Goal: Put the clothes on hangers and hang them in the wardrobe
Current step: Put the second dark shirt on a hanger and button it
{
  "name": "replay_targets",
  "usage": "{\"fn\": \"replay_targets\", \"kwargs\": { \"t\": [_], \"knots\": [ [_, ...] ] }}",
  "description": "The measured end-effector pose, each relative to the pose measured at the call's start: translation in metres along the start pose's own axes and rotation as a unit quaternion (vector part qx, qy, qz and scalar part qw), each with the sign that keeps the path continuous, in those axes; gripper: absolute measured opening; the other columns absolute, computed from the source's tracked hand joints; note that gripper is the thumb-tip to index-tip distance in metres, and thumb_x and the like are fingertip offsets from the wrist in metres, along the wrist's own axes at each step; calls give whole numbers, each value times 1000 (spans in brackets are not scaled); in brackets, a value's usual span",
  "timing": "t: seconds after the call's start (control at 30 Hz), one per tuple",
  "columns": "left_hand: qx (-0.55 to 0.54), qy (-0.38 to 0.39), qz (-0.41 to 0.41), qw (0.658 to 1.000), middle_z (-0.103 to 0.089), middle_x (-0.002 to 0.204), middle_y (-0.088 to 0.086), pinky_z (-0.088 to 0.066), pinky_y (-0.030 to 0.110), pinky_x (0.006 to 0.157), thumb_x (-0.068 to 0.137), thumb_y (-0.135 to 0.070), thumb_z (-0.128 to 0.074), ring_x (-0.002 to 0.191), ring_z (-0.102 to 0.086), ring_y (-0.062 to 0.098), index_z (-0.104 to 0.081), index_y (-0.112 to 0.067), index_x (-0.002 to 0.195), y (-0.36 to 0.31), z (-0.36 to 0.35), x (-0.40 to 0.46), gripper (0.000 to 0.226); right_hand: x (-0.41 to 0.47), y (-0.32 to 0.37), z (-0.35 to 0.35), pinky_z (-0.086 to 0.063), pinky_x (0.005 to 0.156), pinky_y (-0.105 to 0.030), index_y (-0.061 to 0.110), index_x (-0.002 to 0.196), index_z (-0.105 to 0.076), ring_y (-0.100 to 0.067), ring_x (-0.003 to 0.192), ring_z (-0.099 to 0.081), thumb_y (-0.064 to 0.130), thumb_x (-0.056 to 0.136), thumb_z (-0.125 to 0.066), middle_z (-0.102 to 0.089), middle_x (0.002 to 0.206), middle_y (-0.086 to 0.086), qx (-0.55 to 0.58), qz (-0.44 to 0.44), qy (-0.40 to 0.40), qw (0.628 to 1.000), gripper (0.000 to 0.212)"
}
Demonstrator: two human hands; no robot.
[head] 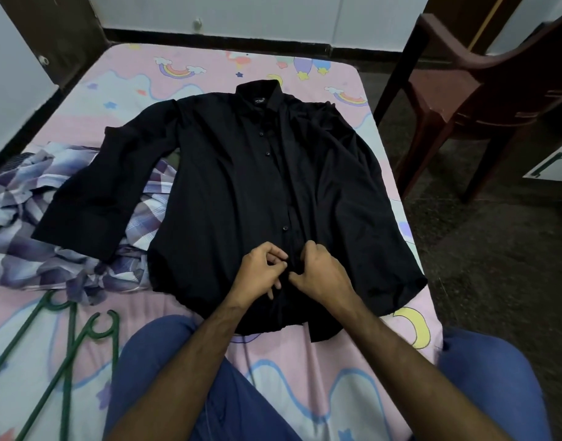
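Head view: both hands, L (261, 271) & R (319, 271), pinch black shirt (241, 173) placket on bed (321, 361).

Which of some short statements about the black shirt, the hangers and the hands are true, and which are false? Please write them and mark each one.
1. The black shirt lies spread on the bed, collar away from the person. True.
2. A green hanger is already inside the shirt. False: the hangers lie on the bed, left of the person's knee.
3. Both hands work at the shirt's button line near the hem, left hand, right hand. True.
4. The checked cloth lies on the brown chair. False: it lies on the bed, partly under the shirt's sleeve.
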State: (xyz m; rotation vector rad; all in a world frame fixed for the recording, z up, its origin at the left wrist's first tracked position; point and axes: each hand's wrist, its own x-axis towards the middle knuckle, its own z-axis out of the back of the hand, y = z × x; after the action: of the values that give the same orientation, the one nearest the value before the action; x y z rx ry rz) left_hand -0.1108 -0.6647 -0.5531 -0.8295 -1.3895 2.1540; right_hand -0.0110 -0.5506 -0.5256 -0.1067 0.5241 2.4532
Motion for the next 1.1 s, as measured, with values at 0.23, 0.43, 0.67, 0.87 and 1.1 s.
{"fn": "replay_targets", "kwargs": {
  "t": [0.23, 0.43, 0.67, 0.87, 1.1],
  "knots": [
    [-78, 33, 27, 996, -64, 90, 13, -53, 32, 41, 92, -2, -68, 54, -66, 21, -66, -4, 96, 0, -5, 2, 5, 3, -27, 9, -52, 70, -21, 13, 101, -70, -20, 86, -68, 14, 86, -67, -71, 92, -1, 136, -55, 2, 989, 16],
    [-130, 53, 51, 989, -64, 91, 17, -57, 33, 45, 93, 1, -66, 56, -69, 20, -65, 1, 99, -2, -4, 1, 6, 1, -48, 28, -58, 62, -26, 8, 86, -62, -11, 60, -59, 6, 92, -72, -57, 69, -5, 468, -142, 143, 861, 12],
    [-151, 62, 67, 984, -67, 91, 18, -58, 34, 47, 94, -3, -66, 59, -69, 21, -67, 0, 103, -1, -3, 1, 9, 4, -29, 21, -45, 52, -20, 12, 83, -58, -8, 57, -51, 13, 79, -86, -52, 65, 1, 475, -86, 73, 873, 29],
    [-164, 61, 77, 982, -67, 91, 15, -57, 34, 45, 96, -3, -64, 56, -67, 21, -66, 1, 103, -1, -3, 1, 9, 0, -28, 7, -56, 66, -24, 9, 85, -70, -12, 71, -63, 15, 95, -70, -68, 79, -6, 552, -104, 97, 822, 12],
    [-175, 64, 85, 979, -66, 90, 15, -57, 33, 43, 96, -3, -64, 53, -65, 19, -65, 4, 105, -3, -2, 2, 12, 2, -31, 2, -56, 67, -23, 9, 80, -71, -7, 64, -61, 13, 86, -80, -64, 70, 0, 557, -130, 82, 816, 11]
  ]
}}
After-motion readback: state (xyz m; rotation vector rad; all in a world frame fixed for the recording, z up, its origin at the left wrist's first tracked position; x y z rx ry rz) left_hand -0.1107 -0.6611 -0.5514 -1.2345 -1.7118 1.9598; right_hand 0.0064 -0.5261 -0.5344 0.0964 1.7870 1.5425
